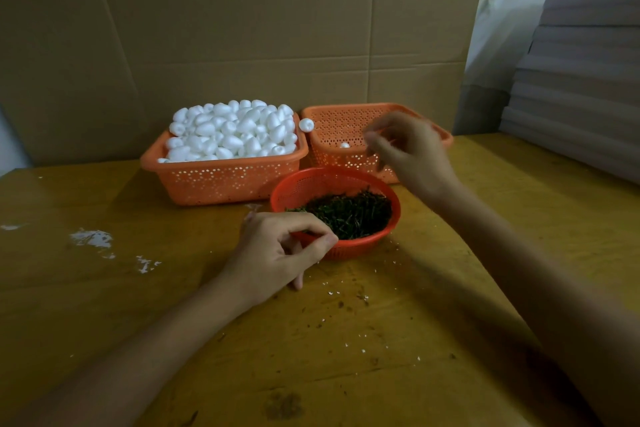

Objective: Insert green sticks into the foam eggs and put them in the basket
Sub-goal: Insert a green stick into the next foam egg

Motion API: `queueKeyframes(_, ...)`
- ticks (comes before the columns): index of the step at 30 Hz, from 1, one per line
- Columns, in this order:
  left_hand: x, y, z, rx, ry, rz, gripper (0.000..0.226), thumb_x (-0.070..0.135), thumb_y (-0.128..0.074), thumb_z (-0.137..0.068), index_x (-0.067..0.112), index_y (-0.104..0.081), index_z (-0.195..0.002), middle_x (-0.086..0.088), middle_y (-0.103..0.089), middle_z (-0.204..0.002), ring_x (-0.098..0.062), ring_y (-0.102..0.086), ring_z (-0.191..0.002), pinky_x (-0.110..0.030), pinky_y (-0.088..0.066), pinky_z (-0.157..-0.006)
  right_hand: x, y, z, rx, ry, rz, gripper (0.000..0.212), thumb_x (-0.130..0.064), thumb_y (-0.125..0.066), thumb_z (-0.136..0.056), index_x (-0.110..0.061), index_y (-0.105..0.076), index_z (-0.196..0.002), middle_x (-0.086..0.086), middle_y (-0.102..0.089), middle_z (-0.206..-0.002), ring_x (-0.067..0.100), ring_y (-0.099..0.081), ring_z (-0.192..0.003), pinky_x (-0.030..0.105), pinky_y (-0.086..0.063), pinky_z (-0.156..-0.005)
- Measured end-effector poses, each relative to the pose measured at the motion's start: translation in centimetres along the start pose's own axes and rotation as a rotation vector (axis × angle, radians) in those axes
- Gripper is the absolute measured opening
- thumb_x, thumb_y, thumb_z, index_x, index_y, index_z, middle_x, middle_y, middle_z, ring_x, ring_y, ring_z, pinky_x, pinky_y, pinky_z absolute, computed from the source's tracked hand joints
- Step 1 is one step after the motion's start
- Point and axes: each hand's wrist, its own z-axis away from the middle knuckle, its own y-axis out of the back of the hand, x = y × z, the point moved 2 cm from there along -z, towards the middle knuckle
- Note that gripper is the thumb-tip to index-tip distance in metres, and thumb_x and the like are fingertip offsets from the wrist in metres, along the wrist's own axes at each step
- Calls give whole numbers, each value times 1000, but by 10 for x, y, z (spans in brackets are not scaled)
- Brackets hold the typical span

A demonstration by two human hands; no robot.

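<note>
One foam egg (pixel 344 145) is seen in the basket (pixel 332 128) beneath the slack, open right hand (pixel 412 152), placement judged done. The left hand (pixel 277 250) is pinched beside the green sticks (pixel 349 215), contents unclear. Another egg is needed.

I see the left hand (pixel 277 250) resting on the wooden table (pixel 381 340) against the near rim of the red bowl (pixel 294 185) of green sticks (pixel 349 215). Its thumb and forefinger are pinched together, though I can't tell whether they hold anything. The right hand (pixel 412 152) hangs blurred over the right orange basket (pixel 332 118), fingers loose. One foam egg (pixel 344 145) lies inside that basket and another egg (pixel 306 125) sits by its rim. The left basket (pixel 221 180) is heaped with white eggs (pixel 235 132).
</note>
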Motion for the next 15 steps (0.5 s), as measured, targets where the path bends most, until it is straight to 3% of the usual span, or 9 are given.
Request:
queueKeyframes(3,0,0,0,3,18,8,24,46,-67,-97,26,-78,-90,-5,-71,-62,-15,-65,-40,-29,-50,-50,-32,-38,19,-529,279,314,26,-33,-60,-104,-24,-68,-127,-7,-72,-119,6,-66,-105,37,-54,-94)
queueKeyframes(5,0,1,0,-15,30,18,25,46,-66,-98,26,-77,-87,-1,-65,-52,-16,-63,-38,-25,-47,-52,-35,-56,30,-766,249,451,33,-35,-51,-108,-27,-62,-138,-1,-66,-134,15,-59,-123,45,-46,-104)
queueKeyframes(8,-1,0,0,-28,49,34,27,47,-65,-98,26,-77,-87,-1,-61,-47,-17,-61,-37,-22,-46,-54,-32,-57,32,-839,145,516,40,-41,-41,-110,-34,-49,-150,0,-55,-146,23,-48,-139,50,-37,-113)
queueKeyframes(11,1,0,0,-13,4,9,27,44,-65,-99,23,-79,-89,4,-60,-45,-11,-57,-34,-22,-45,-48,-34,-54,31,-872,134,488,41,-42,-41,-110,-36,-48,-150,-3,-54,-146,21,-46,-141,49,-35,-115)
queueKeyframes(14,13,4,-1,63,-212,-193,26,33,-66,-98,14,-81,-88,21,-66,-63,4,-58,-50,-13,-41,-54,-33,-56,30,-867,122,459,38,-42,-45,-109,-38,-51,-146,-4,-56,-141,20,-48,-138,49,-36,-113)
queueKeyframes(15,17,6,-2,74,-303,-304,26,30,-66,-98,11,-81,-88,19,-71,-74,7,-58,-59,-14,-44,-58,-32,-56,29,-864,120,444,37,-42,-46,-109,-38,-52,-145,-5,-57,-139,20,-49,-136,49,-37,-113)
